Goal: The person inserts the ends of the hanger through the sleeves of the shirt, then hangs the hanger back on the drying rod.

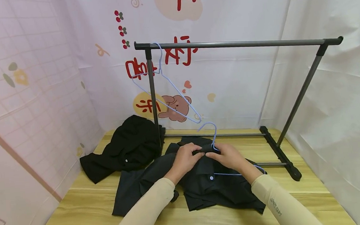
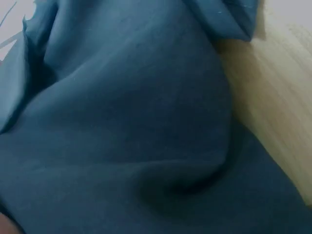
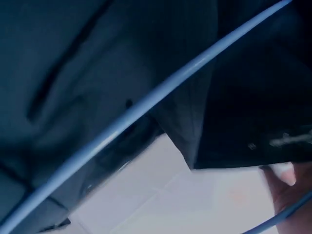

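Note:
A dark button-up shirt (image 1: 201,191) lies spread on the wooden table, its collar raised toward me. My left hand (image 1: 183,158) pinches the collar's left side between thumb and fingers. On the other side, my right hand (image 1: 231,156) grips the collar beside the neck of a light-blue hanger (image 1: 216,132). That hanger's hook stands up out of the collar, and its lower bar shows across the shirt front under my right wrist. In the right wrist view the blue hanger bar (image 3: 156,95) crosses the dark cloth. Folds of the shirt (image 2: 136,112) fill the left wrist view.
A grey metal clothes rack (image 1: 238,44) stands behind the shirt, its black foot (image 1: 280,154) to the right. Another light-blue hanger (image 1: 161,56) hangs from the rail's left end. A crumpled black garment (image 1: 135,140) lies at the left. Printed cloth walls (image 1: 238,87) enclose the table.

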Motion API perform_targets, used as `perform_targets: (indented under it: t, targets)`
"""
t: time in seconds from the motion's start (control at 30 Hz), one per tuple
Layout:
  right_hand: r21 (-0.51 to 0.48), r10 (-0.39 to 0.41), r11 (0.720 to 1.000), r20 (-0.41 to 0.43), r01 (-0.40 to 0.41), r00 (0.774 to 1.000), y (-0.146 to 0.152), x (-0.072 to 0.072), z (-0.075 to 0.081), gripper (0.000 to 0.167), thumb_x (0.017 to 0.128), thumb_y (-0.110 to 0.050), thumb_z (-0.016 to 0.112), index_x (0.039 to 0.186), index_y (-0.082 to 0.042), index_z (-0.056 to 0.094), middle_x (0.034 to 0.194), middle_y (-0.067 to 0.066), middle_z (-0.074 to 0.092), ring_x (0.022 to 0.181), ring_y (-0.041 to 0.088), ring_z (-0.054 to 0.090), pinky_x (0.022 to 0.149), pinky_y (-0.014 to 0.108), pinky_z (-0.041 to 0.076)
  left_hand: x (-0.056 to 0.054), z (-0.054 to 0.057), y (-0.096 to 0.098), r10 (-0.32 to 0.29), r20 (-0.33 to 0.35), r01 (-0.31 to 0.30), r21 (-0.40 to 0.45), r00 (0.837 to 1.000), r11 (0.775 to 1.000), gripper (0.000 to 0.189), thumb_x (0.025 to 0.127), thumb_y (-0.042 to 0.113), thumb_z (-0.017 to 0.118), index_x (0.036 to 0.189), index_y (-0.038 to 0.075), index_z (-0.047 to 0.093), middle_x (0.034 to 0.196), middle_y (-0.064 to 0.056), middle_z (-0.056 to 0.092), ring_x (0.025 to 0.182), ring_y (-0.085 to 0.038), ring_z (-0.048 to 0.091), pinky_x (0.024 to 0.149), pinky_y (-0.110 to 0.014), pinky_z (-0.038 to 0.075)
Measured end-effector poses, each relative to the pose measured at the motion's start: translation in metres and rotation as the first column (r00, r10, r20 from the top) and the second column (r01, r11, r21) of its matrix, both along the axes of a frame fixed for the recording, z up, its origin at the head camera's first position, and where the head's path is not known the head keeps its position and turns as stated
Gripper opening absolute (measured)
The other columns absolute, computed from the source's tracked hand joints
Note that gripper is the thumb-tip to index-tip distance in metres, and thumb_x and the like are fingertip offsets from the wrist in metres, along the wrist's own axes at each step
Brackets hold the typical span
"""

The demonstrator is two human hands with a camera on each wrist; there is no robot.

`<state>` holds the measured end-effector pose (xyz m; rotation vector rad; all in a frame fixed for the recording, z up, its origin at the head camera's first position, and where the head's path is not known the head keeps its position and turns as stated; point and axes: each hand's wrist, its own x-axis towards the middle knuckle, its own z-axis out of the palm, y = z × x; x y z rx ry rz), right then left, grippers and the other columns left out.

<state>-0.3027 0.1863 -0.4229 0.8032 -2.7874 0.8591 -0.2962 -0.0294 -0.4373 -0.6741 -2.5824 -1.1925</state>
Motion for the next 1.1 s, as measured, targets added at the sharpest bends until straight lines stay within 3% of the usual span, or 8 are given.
perform_targets:
  t: [0.1, 0.33, 0.47, 0.67, 0.83, 0.9, 1.0, 1.1]
  targets:
    - [-0.044, 0.026, 0.999, 0.036, -0.025, 0.999, 0.001, 0.001, -0.002, 0.022, 0.098, -0.035, 0.063, 0.086, -0.016, 0.062, 0.064, -0.005, 0.047, 0.056, 0.012, 0.048, 0.057, 0.030, 0.040, 0.002, -0.001, 0.001, 0.009, 0.029, -0.008, -0.024, 1.000, 1.000, 0.022, 0.092, 0.026, 0.073, 0.112, 0.015, 0.076, 0.099, 0.003, 0.067, 0.095, -0.016, 0.064, 0.082, -0.031, 0.052]
    - [-0.084, 0.003, 0.996, 0.089, 0.004, 0.996, 0.018, 0.002, 0.003, 0.026, 0.099, -0.030, 0.063, 0.078, -0.015, 0.056, 0.063, -0.006, 0.041, 0.059, 0.013, 0.046, 0.060, 0.030, 0.038, 0.000, 0.001, -0.029, -0.001, 0.065, 0.016, -0.238, 0.998, 0.971, 0.027, 0.092, 0.033, 0.072, 0.111, 0.013, 0.074, 0.108, -0.003, 0.070, 0.100, -0.022, 0.065, 0.087, -0.041, 0.052]
    - [-0.104, -0.036, 0.993, 0.108, 0.047, 0.993, 0.028, 0.001, 0.000, 0.027, 0.099, -0.032, 0.062, 0.080, -0.013, 0.059, 0.064, -0.004, 0.041, 0.061, 0.015, 0.046, 0.062, 0.032, 0.037, -0.001, -0.001, -0.065, 0.034, 0.151, 0.003, -0.240, 0.988, 0.971, 0.032, 0.091, 0.034, 0.073, 0.114, 0.011, 0.072, 0.109, -0.005, 0.069, 0.100, -0.025, 0.063, 0.086, -0.043, 0.051]
    - [-0.135, -0.066, 0.987, 0.119, 0.082, 0.991, 0.033, 0.001, -0.004, 0.024, 0.099, -0.034, 0.063, 0.087, -0.013, 0.065, 0.066, -0.003, 0.048, 0.065, 0.016, 0.050, 0.064, 0.034, 0.038, 0.010, -0.018, -0.121, 0.098, 0.295, -0.028, -0.233, 0.950, 0.972, 0.045, 0.090, 0.026, 0.075, 0.128, 0.005, 0.065, 0.123, -0.013, 0.065, 0.108, -0.030, 0.062, 0.093, -0.047, 0.048]
    - [-0.154, -0.072, 0.984, 0.116, 0.090, 0.991, 0.032, 0.003, -0.005, 0.025, 0.098, -0.032, 0.063, 0.083, -0.013, 0.063, 0.066, -0.003, 0.047, 0.063, 0.017, 0.048, 0.063, 0.032, 0.038, 0.027, -0.031, -0.157, 0.119, 0.345, -0.029, -0.256, 0.931, 0.966, 0.021, 0.092, 0.024, 0.073, 0.092, 0.004, 0.070, 0.085, -0.007, 0.063, 0.074, -0.021, 0.057, 0.068, -0.036, 0.046]
    - [-0.160, -0.071, 0.983, 0.116, 0.089, 0.991, 0.032, 0.004, -0.005, 0.024, 0.098, -0.031, 0.064, 0.083, -0.012, 0.063, 0.066, -0.003, 0.048, 0.064, 0.017, 0.048, 0.063, 0.032, 0.038, 0.034, -0.034, -0.168, 0.129, 0.353, -0.042, -0.246, 0.927, 0.969, 0.029, 0.094, 0.028, 0.069, 0.074, 0.008, 0.062, 0.068, -0.003, 0.050, 0.060, -0.017, 0.046, 0.060, -0.032, 0.038]
    - [-0.160, -0.070, 0.983, 0.116, 0.088, 0.991, 0.033, 0.005, -0.005, 0.022, 0.099, -0.029, 0.064, 0.085, -0.012, 0.064, 0.069, -0.003, 0.051, 0.067, 0.017, 0.050, 0.065, 0.033, 0.039, 0.045, -0.039, -0.181, 0.153, 0.354, -0.066, -0.247, 0.923, 0.967, 0.037, 0.096, 0.030, 0.066, 0.066, 0.012, 0.054, 0.061, 0.002, 0.040, 0.056, -0.014, 0.040, 0.058, -0.030, 0.033]
    - [-0.158, -0.077, 0.983, 0.121, 0.095, 0.990, 0.034, 0.005, -0.005, 0.021, 0.099, -0.030, 0.064, 0.086, -0.013, 0.064, 0.070, -0.003, 0.052, 0.068, 0.017, 0.051, 0.065, 0.033, 0.039, 0.054, -0.044, -0.192, 0.151, 0.307, -0.062, -0.282, 0.940, 0.958, 0.038, 0.094, 0.021, 0.069, 0.063, 0.013, 0.047, 0.060, 0.004, 0.036, 0.055, -0.013, 0.037, 0.058, -0.029, 0.032]
